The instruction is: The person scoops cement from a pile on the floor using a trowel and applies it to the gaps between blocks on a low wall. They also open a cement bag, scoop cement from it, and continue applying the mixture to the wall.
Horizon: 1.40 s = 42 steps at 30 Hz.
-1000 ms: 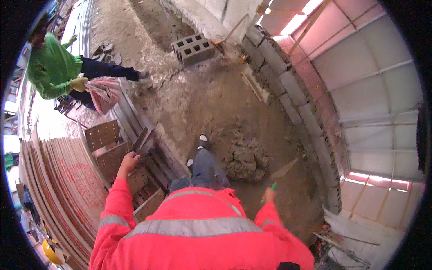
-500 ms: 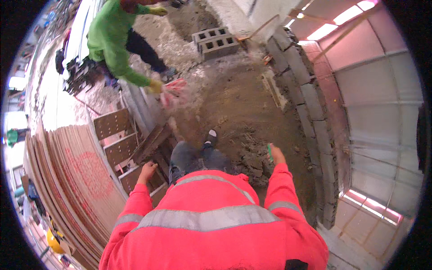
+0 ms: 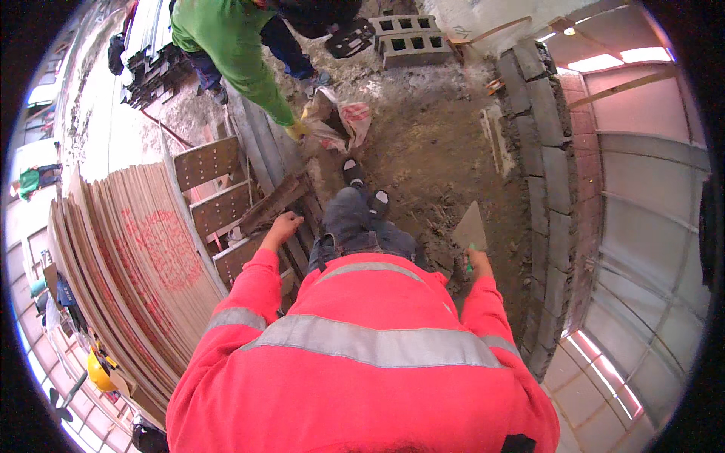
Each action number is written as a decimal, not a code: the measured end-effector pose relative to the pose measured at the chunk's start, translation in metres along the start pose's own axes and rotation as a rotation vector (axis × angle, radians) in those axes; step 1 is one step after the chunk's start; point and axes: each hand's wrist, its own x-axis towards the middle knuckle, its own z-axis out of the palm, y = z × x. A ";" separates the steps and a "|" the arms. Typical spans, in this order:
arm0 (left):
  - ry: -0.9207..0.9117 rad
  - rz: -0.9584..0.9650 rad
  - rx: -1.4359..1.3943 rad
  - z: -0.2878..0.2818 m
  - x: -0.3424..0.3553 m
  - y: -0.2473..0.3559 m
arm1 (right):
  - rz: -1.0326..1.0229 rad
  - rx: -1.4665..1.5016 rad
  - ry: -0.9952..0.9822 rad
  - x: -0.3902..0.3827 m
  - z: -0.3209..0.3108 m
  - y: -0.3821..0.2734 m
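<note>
A trowel with a green handle and a pointed metal blade [image 3: 472,228] is in my right hand [image 3: 479,264], whose fingers are wrapped round the handle. The blade points forward over the wet, lumpy mortar [image 3: 438,245]. My left hand [image 3: 284,228] hangs at my left side with its fingers curled in and nothing visible in them. Nearest to it is a rusty metal piece [image 3: 276,200]. Ahead, a co-worker in a green top [image 3: 226,53] bends forward, one yellow-gloved hand gripping a white and red sack [image 3: 353,121] just beyond my feet.
On the right runs a low wall of grey blocks [image 3: 555,174], with pale sheet panels [image 3: 642,181] behind it. Stacked boards [image 3: 143,241] and a frame with perforated plates [image 3: 206,163] stand on the left. Hollow blocks [image 3: 411,45] lie at the far side.
The co-worker's sack has come to rest near my feet, its mouth now showing. My right hand has turned, bringing the trowel blade into clear view. My view has shifted.
</note>
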 end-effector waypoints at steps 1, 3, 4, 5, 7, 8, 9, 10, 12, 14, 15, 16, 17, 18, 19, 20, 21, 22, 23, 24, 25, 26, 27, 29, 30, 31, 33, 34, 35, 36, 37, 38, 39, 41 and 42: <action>-0.006 0.040 0.007 -0.003 0.015 0.003 | 0.011 -0.040 0.052 -0.001 0.003 0.010; -0.021 0.106 0.053 -0.003 0.053 0.006 | 0.085 -0.159 0.232 -0.008 0.003 0.020; -0.015 0.120 0.040 -0.003 0.072 0.006 | 0.063 -0.100 0.208 -0.014 -0.001 0.018; -0.017 0.109 0.057 0.002 0.094 0.008 | 0.078 -0.066 0.204 -0.019 -0.002 0.010; -0.045 0.160 0.160 0.005 0.141 0.015 | 0.129 0.011 0.194 -0.035 -0.013 -0.017; -0.068 0.220 0.240 0.006 0.165 0.023 | 0.164 0.054 0.190 -0.041 -0.018 -0.037; -0.091 0.281 0.321 0.007 0.183 0.032 | 0.190 0.104 0.185 -0.046 -0.023 -0.060; -0.065 0.237 0.267 0.005 0.198 0.044 | 0.198 0.128 0.203 -0.048 -0.026 -0.085; -0.014 0.141 0.174 0.000 0.217 0.072 | 0.092 0.121 0.256 -0.049 -0.034 -0.137; -0.068 0.078 0.130 -0.004 0.230 0.103 | 0.024 0.212 0.267 -0.045 -0.037 -0.187; -0.105 0.039 0.107 -0.005 0.240 0.119 | -0.045 0.205 0.268 -0.041 -0.037 -0.212; -0.102 0.017 0.047 -0.005 0.250 0.131 | -0.114 0.198 0.269 -0.036 -0.038 -0.236; -0.116 -0.018 -0.015 -0.003 0.260 0.140 | -0.178 0.184 0.275 -0.033 -0.041 -0.256; -0.126 -0.052 -0.078 0.003 0.273 0.149 | -0.192 0.182 0.287 -0.027 -0.044 -0.277; -0.047 -0.022 -0.055 0.013 0.290 0.156 | -0.208 0.179 0.296 -0.017 -0.045 -0.298; 0.029 0.006 -0.030 0.023 0.308 0.161 | -0.250 0.199 0.287 -0.008 -0.047 -0.315; 0.107 0.033 -0.005 0.030 0.334 0.167 | -0.244 0.157 0.310 0.004 -0.049 -0.331; 0.121 -0.003 -0.041 0.039 0.362 0.171 | -0.275 0.132 0.311 0.021 -0.053 -0.347; 0.197 0.001 -0.037 0.049 0.391 0.175 | -0.313 0.112 0.298 0.041 -0.059 -0.361; 0.260 -0.022 -0.027 0.059 0.425 0.181 | -0.307 0.061 0.308 0.067 -0.064 -0.377; 0.306 -0.074 -0.017 0.072 0.452 0.184 | -0.306 0.014 0.302 0.093 -0.071 -0.388; 0.466 -0.117 -0.005 0.086 0.479 0.187 | -0.276 -0.038 0.306 0.119 -0.079 -0.397; 0.500 -0.174 -0.042 0.094 0.507 0.187 | -0.294 -0.058 0.272 0.149 -0.087 -0.407; 0.678 -0.302 -0.070 0.115 0.556 0.188 | -0.283 -0.125 0.249 0.212 -0.104 -0.425; 0.769 -0.372 -0.044 0.120 0.573 0.187 | -0.265 -0.161 0.255 0.237 -0.115 -0.429; 0.836 -0.402 -0.088 0.125 0.585 0.187 | -0.231 -0.181 0.268 0.259 -0.128 -0.433; 0.863 -0.402 -0.144 0.130 0.607 0.192 | -0.246 -0.222 0.208 0.303 -0.154 -0.441; 0.872 -0.336 -0.156 0.131 0.614 0.198 | -0.219 -0.204 0.177 0.318 -0.169 -0.442; 0.873 -0.302 -0.165 0.132 0.620 0.208 | -0.232 -0.227 0.177 0.334 -0.184 -0.445; 0.898 -0.268 -0.087 0.136 0.625 0.224 | -0.216 -0.227 0.168 0.346 -0.201 -0.447; 0.912 -0.257 -0.009 0.140 0.632 0.243 | -0.196 -0.192 0.138 0.355 -0.214 -0.446; 0.915 -0.250 0.082 0.142 0.639 0.264 | -0.189 -0.210 0.132 0.365 -0.227 -0.448; 0.913 -0.274 0.142 0.140 0.646 0.283 | -0.179 -0.197 0.104 0.372 -0.240 -0.449; 0.881 -0.323 0.272 0.135 0.657 0.322 | -0.171 -0.174 0.055 0.380 -0.261 -0.450; 0.884 -0.318 0.325 0.138 0.659 0.341 | -0.173 -0.166 0.034 0.383 -0.268 -0.450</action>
